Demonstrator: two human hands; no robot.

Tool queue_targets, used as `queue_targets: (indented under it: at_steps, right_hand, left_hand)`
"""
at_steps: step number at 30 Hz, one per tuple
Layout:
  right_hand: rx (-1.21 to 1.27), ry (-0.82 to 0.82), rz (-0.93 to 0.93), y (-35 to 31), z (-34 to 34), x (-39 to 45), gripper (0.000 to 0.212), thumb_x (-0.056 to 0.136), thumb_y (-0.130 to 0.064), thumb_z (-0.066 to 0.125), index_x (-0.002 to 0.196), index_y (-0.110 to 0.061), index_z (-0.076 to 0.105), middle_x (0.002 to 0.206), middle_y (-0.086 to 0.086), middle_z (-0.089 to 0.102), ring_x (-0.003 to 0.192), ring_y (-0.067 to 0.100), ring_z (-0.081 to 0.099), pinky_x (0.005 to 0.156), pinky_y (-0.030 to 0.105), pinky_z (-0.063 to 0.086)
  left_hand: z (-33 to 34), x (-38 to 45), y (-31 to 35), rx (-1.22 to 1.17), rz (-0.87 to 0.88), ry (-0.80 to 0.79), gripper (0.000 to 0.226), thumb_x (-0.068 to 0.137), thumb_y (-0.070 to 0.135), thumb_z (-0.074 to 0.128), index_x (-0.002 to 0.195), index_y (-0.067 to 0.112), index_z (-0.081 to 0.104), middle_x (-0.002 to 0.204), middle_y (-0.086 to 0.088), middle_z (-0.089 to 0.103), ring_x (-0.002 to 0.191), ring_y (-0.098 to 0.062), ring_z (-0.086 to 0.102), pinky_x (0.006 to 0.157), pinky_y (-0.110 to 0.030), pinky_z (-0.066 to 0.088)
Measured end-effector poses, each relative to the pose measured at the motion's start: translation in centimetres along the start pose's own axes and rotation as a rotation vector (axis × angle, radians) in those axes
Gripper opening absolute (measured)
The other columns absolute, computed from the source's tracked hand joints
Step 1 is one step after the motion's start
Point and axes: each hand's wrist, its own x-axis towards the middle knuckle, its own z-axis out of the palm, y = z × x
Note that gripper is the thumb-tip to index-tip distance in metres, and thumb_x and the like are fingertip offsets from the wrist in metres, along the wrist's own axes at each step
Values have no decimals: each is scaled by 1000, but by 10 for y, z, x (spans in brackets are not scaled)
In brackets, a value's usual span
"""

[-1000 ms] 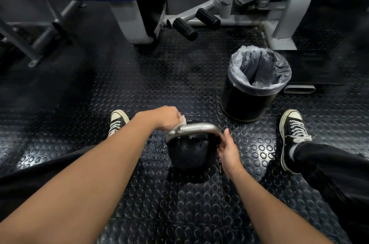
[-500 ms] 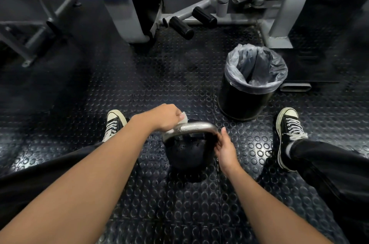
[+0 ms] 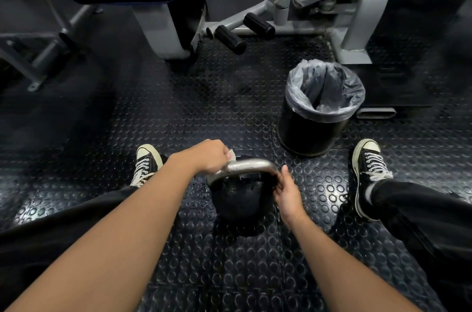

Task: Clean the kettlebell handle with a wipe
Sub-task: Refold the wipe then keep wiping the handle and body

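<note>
Studded black floor (image 3: 229, 107) — grey machines (image 3: 367, 5)

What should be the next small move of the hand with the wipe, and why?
Probably slide the left hand with the wipe along the kettlebell handle toward the right hand. The wipe sits at the handle's left end, the bare metal middle still shows uncovered, and the right hand holds the other end, steadying the kettlebell.

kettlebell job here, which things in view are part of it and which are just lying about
In the job: kettlebell, its handle, wipe, left hand gripping the wipe, right hand holding the handle's right end.

Lying about: lined bin, gym machine, foot rollers.
</note>
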Motion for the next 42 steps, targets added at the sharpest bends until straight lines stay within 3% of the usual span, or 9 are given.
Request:
queue_targets:
  at_steps: [6, 10, 15, 19, 24, 30, 33, 37, 42]
  right_hand:
    - [-20, -7, -14, 1, 0, 1, 50, 81, -81, 45, 94, -46, 79, 110, -13, 76, 118, 9, 62, 119, 43, 34]
    - [-18, 11, -15, 3, 0, 4, 56, 76, -86, 48, 96, -44, 79, 112, -15, 75, 118, 7, 61, 119, 42, 33]
    - [-28, 16, 2, 5, -1, 6, 48, 99, -65, 36, 85, -50, 79, 98, -22, 76, 106, 2, 63, 114, 36, 37]
    - [-38, 29, 4, 6, 0, 7, 46, 91, -74, 41, 87, -48, 79, 99, -23, 76, 110, 3, 61, 109, 33, 37]
    - [11, 14, 20, 6, -1, 7, 50, 101, -61, 36, 90, -37, 79, 98, -18, 77, 106, 1, 63, 113, 35, 37]
    - [-35, 40, 13, 8, -2, 11, 46, 96, -69, 38, 86, -50, 79, 95, -24, 76, 107, 3, 61, 117, 40, 34]
    - [-3, 32, 17, 9, -3, 11, 49, 97, -66, 39, 88, -41, 80, 98, -20, 77, 107, 3, 62, 118, 41, 34]
    - [-23, 12, 6, 8, -4, 11, 47, 97, -68, 36, 87, -50, 79, 98, -24, 76, 109, 1, 60, 120, 42, 32]
    - [-57, 23, -21, 11, -5, 13, 53, 74, -91, 43, 90, -54, 77, 100, -22, 76, 112, 6, 62, 119, 44, 33]
  left_hand:
    - [-3, -5, -4, 25, 14, 40, 47, 106, 38, 36, 67, 19, 53, 71, -3, 61, 69, -19, 54, 61, -33, 39]
    - [1, -2, -5, 3, -4, 5, 46, 105, 36, 37, 70, 14, 57, 71, -7, 65, 66, -19, 54, 60, -31, 40]
    - [-3, -10, 2, -5, 35, 74, 45, 106, 35, 37, 70, 14, 55, 70, -4, 61, 67, -18, 54, 60, -32, 40]
    - [-2, -12, -8, 26, -3, 8, 43, 106, 28, 38, 73, 9, 57, 73, -9, 62, 69, -20, 53, 61, -32, 39]
    - [-2, -10, 4, -30, 21, 55, 45, 106, 34, 38, 78, 5, 57, 72, -7, 63, 61, -18, 48, 57, -31, 38]
    - [-2, -8, -2, -3, -2, -2, 46, 106, 33, 36, 77, 5, 58, 69, -4, 60, 63, -19, 50, 58, -32, 39]
    - [2, -6, 4, -46, 23, 36, 46, 106, 36, 37, 71, 9, 51, 64, -2, 56, 61, -18, 47, 58, -33, 38]
    - [2, -11, -1, -23, 0, 43, 45, 106, 36, 36, 71, 10, 51, 69, -5, 58, 64, -20, 48, 61, -34, 39]
    - [0, -16, 1, -33, -15, 30, 43, 106, 31, 37, 71, 10, 49, 69, -7, 57, 63, -20, 46, 59, -32, 37]
